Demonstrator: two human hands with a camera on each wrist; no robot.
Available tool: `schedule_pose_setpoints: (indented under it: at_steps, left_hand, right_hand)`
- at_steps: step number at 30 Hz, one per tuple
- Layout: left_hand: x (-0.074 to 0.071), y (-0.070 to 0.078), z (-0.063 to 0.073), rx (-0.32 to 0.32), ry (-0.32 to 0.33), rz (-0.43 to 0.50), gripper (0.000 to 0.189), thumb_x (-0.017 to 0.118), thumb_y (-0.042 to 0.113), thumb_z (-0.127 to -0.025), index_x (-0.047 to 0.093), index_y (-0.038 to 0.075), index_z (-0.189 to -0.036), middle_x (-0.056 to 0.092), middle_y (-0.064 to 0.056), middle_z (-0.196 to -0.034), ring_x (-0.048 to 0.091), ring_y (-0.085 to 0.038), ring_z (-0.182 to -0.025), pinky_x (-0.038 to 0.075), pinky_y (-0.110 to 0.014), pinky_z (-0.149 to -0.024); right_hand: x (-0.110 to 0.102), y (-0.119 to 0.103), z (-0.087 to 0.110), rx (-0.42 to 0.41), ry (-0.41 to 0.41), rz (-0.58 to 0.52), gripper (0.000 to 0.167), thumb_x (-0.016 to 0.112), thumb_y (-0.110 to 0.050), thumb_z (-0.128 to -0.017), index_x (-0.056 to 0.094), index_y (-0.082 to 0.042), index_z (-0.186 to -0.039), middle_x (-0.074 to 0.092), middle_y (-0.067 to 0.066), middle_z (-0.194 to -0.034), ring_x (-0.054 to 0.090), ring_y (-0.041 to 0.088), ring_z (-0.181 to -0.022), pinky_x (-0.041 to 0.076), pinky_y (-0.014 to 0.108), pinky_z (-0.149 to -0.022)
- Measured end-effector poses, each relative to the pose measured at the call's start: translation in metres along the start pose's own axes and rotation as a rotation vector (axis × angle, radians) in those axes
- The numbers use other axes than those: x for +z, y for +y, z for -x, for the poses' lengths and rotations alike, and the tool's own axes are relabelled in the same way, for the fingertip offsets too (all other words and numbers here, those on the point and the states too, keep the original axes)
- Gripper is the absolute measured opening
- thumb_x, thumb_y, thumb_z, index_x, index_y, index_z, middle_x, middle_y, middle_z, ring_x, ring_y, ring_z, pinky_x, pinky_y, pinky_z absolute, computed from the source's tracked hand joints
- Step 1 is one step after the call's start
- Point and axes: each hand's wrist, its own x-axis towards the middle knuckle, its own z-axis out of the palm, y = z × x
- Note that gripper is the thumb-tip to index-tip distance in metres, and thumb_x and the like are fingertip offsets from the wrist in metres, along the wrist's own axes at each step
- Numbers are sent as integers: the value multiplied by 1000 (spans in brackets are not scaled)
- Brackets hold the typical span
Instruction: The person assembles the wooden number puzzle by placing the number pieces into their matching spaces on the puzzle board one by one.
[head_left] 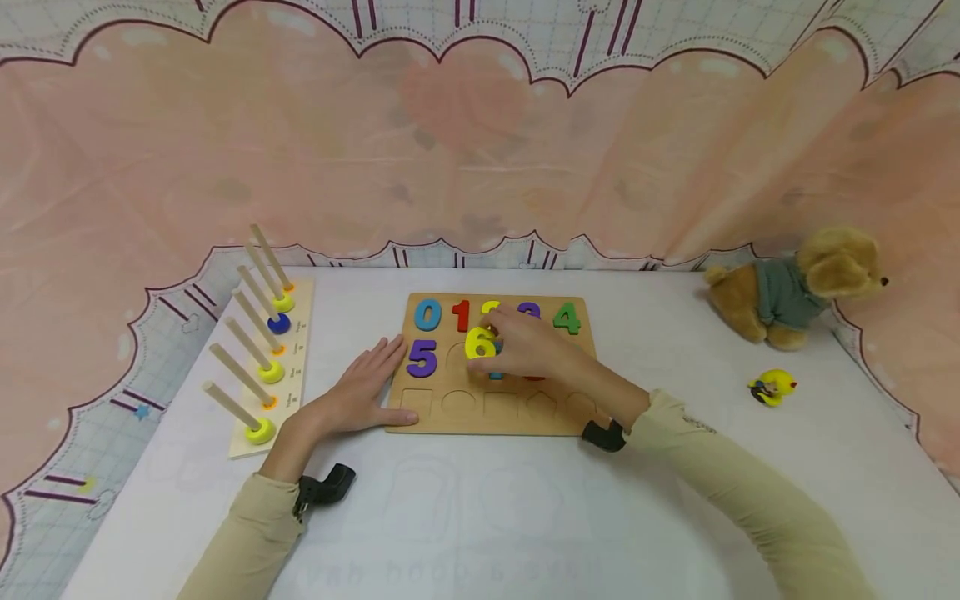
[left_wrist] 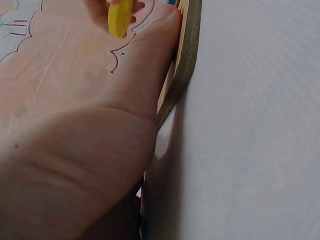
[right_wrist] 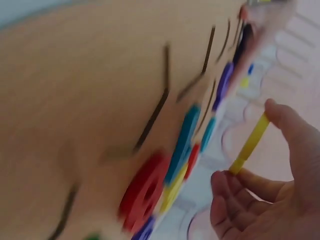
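Note:
A wooden number board [head_left: 442, 425] lies on the white table. My left hand [head_left: 356, 392] rests at its left edge with fingers extended, the thumb along the front left corner. Between thumb and fingertips my right hand [head_left: 528, 342] pinches a yellow number 6 [head_left: 472, 343] above the board. The right wrist view shows that yellow 6 [right_wrist: 251, 142] edge-on, raised off the wood. Left of it a round-topped recess shows beside the purple 5 [head_left: 422, 358]. A blue 7 [right_wrist: 185, 145] and a red piece [right_wrist: 145, 192] sit in the board, partly hidden by my right hand in the head view.
Further numbers, including a blue 0 [head_left: 427, 315], red 1 [head_left: 461, 316] and green 4 [head_left: 567, 318], fill the back row. A pegged counting stand [head_left: 296, 367] with coloured rings is at left. On the right are a plush dog [head_left: 795, 287] and a yellow toy duck [head_left: 772, 387].

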Motion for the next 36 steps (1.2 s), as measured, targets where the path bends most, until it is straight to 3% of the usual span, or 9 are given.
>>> schedule_pose_setpoints:
  at_steps: [8, 14, 29, 36]
  left_hand:
    - [1, 2, -1, 5, -10, -1, 111, 71, 56, -80, 8, 5, -156, 3, -14, -165, 0, -38, -152, 3, -58, -122]
    - [-1, 3, -2, -8, -16, -3, 111, 71, 56, -80, 8, 5, -156, 3, -14, -165, -1, -38, -152, 3, -57, -122]
    - [-1, 5, -4, -15, -19, -3, 111, 71, 56, -80, 8, 5, -156, 3, -15, -165, 0, -38, -152, 3, -57, -122]
    - [-1, 4, -4, -20, -23, -5, 112, 71, 57, -80, 8, 6, -156, 3, -14, -165, -1, -38, -152, 2, -57, -122]
  right_hand:
    - [18, -22, -16, 8, -113, 100, 66, 70, -57, -80, 61, -7, -121, 57, 4, -105, 53, 15, -86, 46, 22, -71]
    - [23, -24, -21, -5, -104, 181, 64, 70, -60, -79, 63, -6, -114, 55, 3, -97, 50, 15, -85, 40, 22, -67]
    - [28, -27, -23, 0, -77, 285, 67, 72, -61, -74, 68, -10, -118, 59, 8, -111, 52, 21, -101, 50, 30, -84]
    - [27, -26, -20, 15, -71, 236, 71, 72, -62, -73, 65, -10, -121, 57, 9, -114, 51, 21, -104, 50, 31, -88]
